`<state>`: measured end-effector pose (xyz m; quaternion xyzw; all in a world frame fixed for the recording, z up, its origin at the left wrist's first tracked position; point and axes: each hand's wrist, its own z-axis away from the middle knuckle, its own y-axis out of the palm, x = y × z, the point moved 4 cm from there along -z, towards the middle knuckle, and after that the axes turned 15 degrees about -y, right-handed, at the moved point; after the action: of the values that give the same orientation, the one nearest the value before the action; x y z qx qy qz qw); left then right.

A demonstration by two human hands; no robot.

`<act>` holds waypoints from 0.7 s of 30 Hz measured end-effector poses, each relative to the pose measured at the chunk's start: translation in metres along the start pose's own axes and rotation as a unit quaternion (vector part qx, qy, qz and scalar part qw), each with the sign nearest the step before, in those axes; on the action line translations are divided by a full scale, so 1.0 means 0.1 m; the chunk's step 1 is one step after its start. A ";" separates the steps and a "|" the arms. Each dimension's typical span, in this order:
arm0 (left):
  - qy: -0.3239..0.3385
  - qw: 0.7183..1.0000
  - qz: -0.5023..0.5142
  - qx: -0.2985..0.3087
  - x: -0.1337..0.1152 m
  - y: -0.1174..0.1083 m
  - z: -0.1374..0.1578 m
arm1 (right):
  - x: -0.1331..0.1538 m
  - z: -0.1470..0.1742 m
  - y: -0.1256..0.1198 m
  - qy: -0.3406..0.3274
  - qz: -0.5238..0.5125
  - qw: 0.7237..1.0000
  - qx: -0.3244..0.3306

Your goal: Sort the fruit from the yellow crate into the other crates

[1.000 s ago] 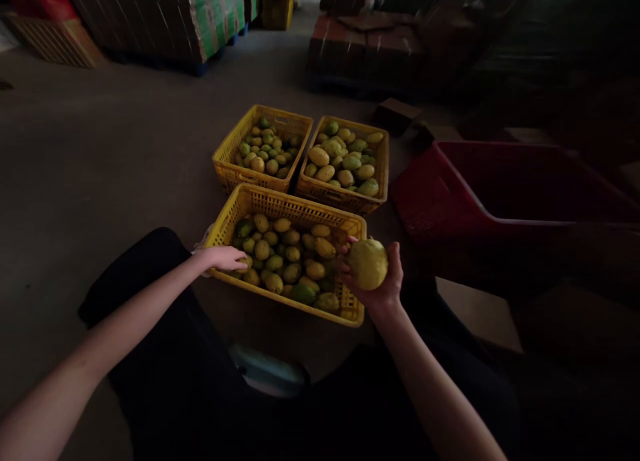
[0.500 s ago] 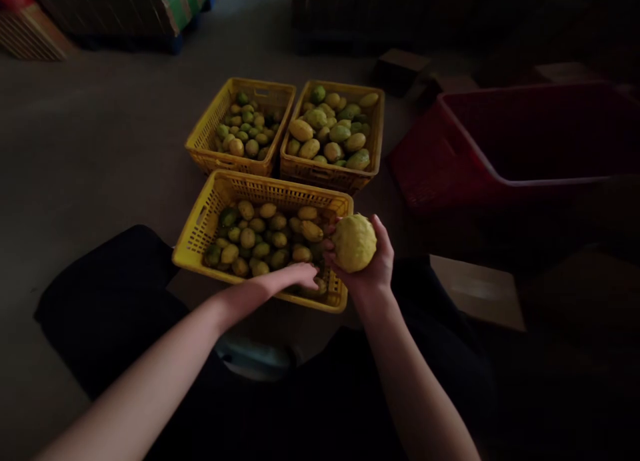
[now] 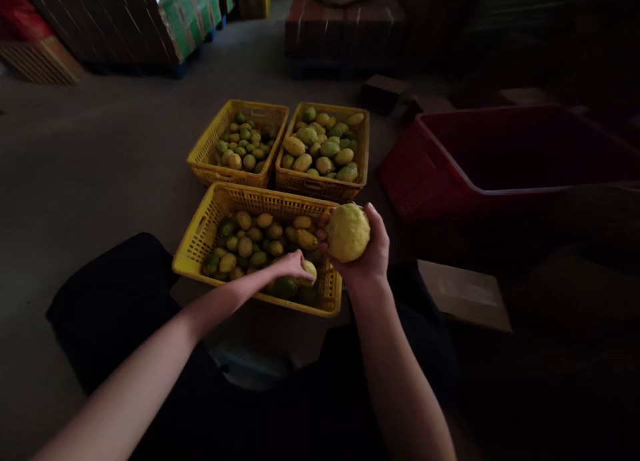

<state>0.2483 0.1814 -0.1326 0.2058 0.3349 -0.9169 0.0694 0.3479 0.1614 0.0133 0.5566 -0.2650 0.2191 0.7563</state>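
My right hand (image 3: pixel 370 261) is closed around a large, bumpy yellow citrus-like fruit (image 3: pixel 349 232), held up over the right end of the near yellow crate (image 3: pixel 193 251). Inside that crate, my left hand (image 3: pixel 294 266) grips a smaller yellow fruit (image 3: pixel 311 273), partly covered by the fingers. A dark green fruit (image 3: pixel 284 288) lies just below the left hand. Several green and yellow fruits (image 3: pixel 245 246) fill the crate's left and middle parts.
Two more yellow crates stand behind, the left crate (image 3: pixel 200 156) with smaller fruits and the right crate (image 3: pixel 367 151) with larger ones. A red bin (image 3: pixel 417 171) is on the right. A flat cardboard piece (image 3: pixel 465 294) lies by my right knee. Stacked boxes (image 3: pixel 345 28) stand farther back.
My left hand has closed on a smaller fruit and raised it slightly, moving a little left and up. The right hand still holds the large fruit. The view has tilted up slightly.
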 end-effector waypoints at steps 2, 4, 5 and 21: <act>-0.010 0.996 0.091 -0.014 0.16 -0.31 0.12 | -0.01 -0.04 0.05 -0.008 0.004 1.000 -0.009; 0.026 0.972 0.233 0.017 0.31 -0.61 0.32 | -0.06 -0.10 0.08 -0.024 0.024 0.999 -0.029; 0.048 0.930 0.360 0.048 0.38 -0.76 0.44 | -0.09 -0.13 0.09 -0.037 0.039 0.998 -0.040; 0.082 0.583 0.809 0.014 0.81 -1.40 0.96 | -0.73 -0.33 0.56 -0.321 0.324 0.890 0.020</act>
<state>0.1061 0.2279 -0.0180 0.4668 0.0218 -0.4657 0.7515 0.2627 0.2059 -0.0010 0.4947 -0.6547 0.2665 0.5056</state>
